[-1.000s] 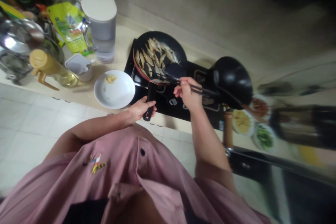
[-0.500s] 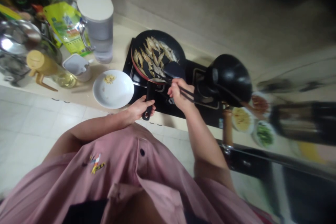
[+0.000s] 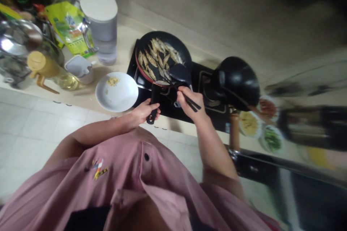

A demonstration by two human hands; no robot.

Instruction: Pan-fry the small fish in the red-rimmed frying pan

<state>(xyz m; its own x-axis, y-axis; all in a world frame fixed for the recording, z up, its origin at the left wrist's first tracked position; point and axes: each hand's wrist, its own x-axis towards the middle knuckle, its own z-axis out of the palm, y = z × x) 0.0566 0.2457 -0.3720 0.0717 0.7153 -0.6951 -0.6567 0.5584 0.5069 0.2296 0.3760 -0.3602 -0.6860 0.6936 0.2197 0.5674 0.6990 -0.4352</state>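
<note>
My left hand (image 3: pixel 146 112) is closed around the black handle (image 3: pixel 153 106) of a frying pan (image 3: pixel 180 45) with a red outer side. Many small browned fish (image 3: pixel 153 57) lie in the pan, mostly towards its left and middle. My right hand (image 3: pixel 192 104) grips a pair of black chopsticks (image 3: pixel 192 101), their front ends reaching towards the pan's near rim. A dark, wide spatula head (image 3: pixel 179 72) is over the pan's lower right, just beyond this hand. Whether the hand also holds its handle, I cannot tell.
A white plate (image 3: pixel 116 95) with yellow bits stands left of the stove. Behind it are a water pitcher (image 3: pixel 103 39) and an oil bottle (image 3: pixel 65 79). A black wok (image 3: pixel 238 77) sits right, beside small bowls, including chopped greens (image 3: pixel 272 139).
My right hand has shifted slightly right and down, and the chopsticks' rear ends now tilt lower. The spatula head has turned a little. My left hand and the pan stay put.
</note>
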